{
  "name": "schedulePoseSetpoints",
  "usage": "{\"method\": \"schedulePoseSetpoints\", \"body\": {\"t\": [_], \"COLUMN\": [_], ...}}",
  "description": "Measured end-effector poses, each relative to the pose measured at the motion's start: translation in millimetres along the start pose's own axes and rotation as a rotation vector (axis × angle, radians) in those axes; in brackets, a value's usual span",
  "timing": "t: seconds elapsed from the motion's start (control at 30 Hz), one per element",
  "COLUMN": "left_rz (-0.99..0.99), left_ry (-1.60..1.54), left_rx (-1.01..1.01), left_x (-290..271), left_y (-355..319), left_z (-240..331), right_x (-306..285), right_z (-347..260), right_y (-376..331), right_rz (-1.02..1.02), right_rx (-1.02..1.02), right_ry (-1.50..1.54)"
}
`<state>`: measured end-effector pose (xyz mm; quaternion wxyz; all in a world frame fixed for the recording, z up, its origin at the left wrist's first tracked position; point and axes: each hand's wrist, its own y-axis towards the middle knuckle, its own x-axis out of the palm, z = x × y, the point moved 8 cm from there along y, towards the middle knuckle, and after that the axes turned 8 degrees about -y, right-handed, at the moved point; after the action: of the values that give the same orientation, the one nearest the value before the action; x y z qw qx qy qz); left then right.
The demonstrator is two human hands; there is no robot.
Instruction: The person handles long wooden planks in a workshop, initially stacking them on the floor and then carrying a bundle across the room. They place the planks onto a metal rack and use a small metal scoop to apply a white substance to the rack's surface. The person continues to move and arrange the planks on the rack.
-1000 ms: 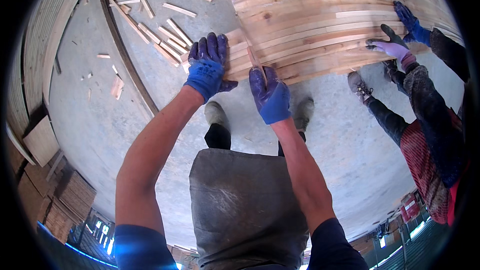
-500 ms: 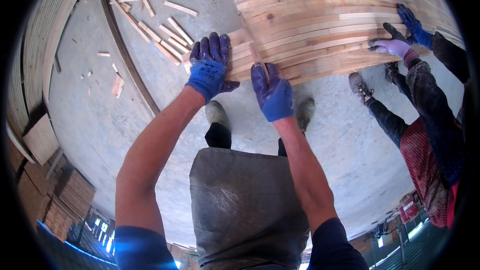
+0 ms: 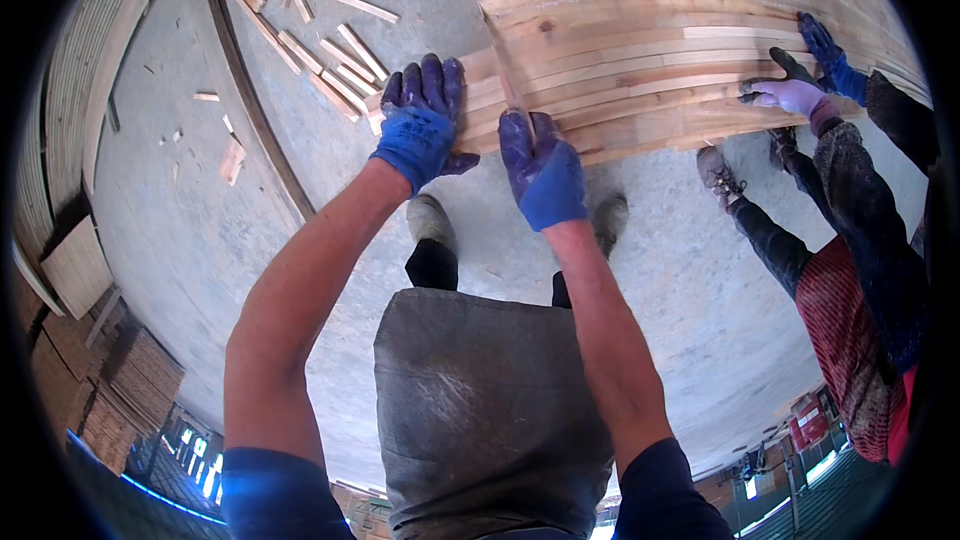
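Note:
My left hand (image 3: pixel 422 125), in a blue glove with dark purple fingers, lies flat with fingers spread over the left ends of several wooden strips (image 3: pixel 482 77). These strips belong to a wide panel of strips (image 3: pixel 640 50) laid side by side. At the panel's near left edge, my right hand (image 3: pixel 541 168), gloved alike, is closed around a thin wooden stick (image 3: pixel 509 90). The stick points away from me across the strips; its lower end is hidden in the glove. Farther right, a co-worker's gloved hands (image 3: pixel 800 90) rest on the panel's near edge.
Loose wood offcuts (image 3: pixel 345 70) lie scattered on the concrete floor (image 3: pixel 170 230) left of the panel. A long dark rail (image 3: pixel 250 90) runs along the floor there. Stacked boards (image 3: pixel 130 10) stand at the far left. The co-worker's legs and shoes (image 3: pixel 720 170) are at the right.
My right hand has slid slightly away from me along the near edge, its fingers now farther up the stick. My left hand stays on the strip ends. The view has shifted a little.

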<state>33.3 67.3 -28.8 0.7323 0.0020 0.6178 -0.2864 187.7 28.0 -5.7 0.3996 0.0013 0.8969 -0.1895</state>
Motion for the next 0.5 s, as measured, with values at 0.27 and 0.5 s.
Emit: {"method": "schedulePoseSetpoints", "body": {"t": [0.27, 0.5], "left_rz": [0.008, -0.006], "left_ry": [-0.012, 0.001], "left_rx": [-0.021, 0.015], "left_x": [0.3, 0.4], "left_y": [-3.7, 1.9], "left_z": [-1.9, 4.3], "right_x": [-37.5, -13.4], "right_z": [13.0, 0.6], "right_y": [-91.3, -21.7], "right_rz": [-0.094, -0.082], "right_rx": [0.03, 0.018], "right_ry": [0.197, -0.11]}}
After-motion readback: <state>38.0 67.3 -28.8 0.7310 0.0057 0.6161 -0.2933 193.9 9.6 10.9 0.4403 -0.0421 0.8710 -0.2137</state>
